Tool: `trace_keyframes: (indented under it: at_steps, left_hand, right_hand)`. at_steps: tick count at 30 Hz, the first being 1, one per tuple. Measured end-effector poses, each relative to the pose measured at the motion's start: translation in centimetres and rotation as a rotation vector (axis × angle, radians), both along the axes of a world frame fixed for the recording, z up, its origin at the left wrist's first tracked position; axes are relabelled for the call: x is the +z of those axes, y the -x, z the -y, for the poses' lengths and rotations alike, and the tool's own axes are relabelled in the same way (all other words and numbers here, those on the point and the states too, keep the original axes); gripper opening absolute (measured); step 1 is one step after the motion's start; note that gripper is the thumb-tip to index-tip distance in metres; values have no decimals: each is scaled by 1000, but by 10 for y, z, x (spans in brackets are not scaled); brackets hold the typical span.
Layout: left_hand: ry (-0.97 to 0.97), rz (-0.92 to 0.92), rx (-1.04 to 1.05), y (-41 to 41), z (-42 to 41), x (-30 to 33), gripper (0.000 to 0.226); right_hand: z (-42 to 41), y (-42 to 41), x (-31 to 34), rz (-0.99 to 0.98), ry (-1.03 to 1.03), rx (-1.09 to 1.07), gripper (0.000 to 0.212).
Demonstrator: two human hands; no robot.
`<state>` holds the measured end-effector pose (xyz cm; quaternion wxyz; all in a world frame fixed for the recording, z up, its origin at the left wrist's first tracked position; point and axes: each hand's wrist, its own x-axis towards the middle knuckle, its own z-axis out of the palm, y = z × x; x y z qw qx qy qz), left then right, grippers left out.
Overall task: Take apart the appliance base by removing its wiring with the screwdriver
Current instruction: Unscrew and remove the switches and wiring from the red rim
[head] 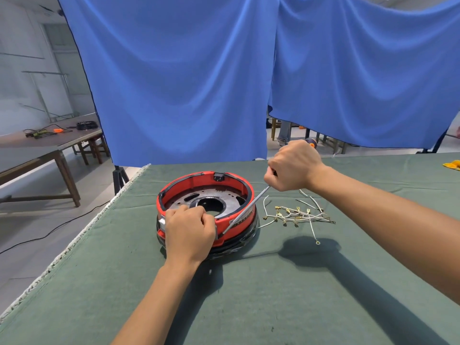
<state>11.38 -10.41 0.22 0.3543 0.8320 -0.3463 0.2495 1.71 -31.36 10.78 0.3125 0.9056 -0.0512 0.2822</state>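
A round red and black appliance base (234, 181) lies on the green table cover, its dark metal plate with a central hole facing up. My left hand (189, 230) grips the near rim of the base, fingers curled over the edge. My right hand (293, 165) holds the screwdriver (249, 207) by its handle, whose orange end shows behind the fist. The thin metal shaft slants down-left, its tip at the red rim beside my left hand. A loose bundle of white wires with brass terminals (296, 215) lies on the cloth right of the base.
The green-covered table (273, 295) ends at a white fringed edge on the left. Blue curtains (186, 78) hang behind it. A yellow-orange object (451, 165) lies at the far right. A wooden table with tools stands back left, and a cable runs over the floor.
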Motion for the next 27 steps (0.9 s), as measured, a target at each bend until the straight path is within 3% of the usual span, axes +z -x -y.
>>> trace_keyframes:
  at_steps: [7, 15, 20, 27]
  left_hand:
    - [21, -27, -29, -1, 0, 0, 31]
    - [204, -34, -84, 1, -5, -3, 26]
    - [101, -4, 92, -3, -9, -9, 34]
    - [165, -76, 45, -7, -10, -7, 29]
  right_hand:
    - [6, -3, 2, -122, 33, -25, 39]
    - [-4, 42, -42, 142, -157, -145, 40]
    - [-4, 51, -68, 87, -251, -291, 40]
    - [-6, 63, -76, 106, -278, -385, 46]
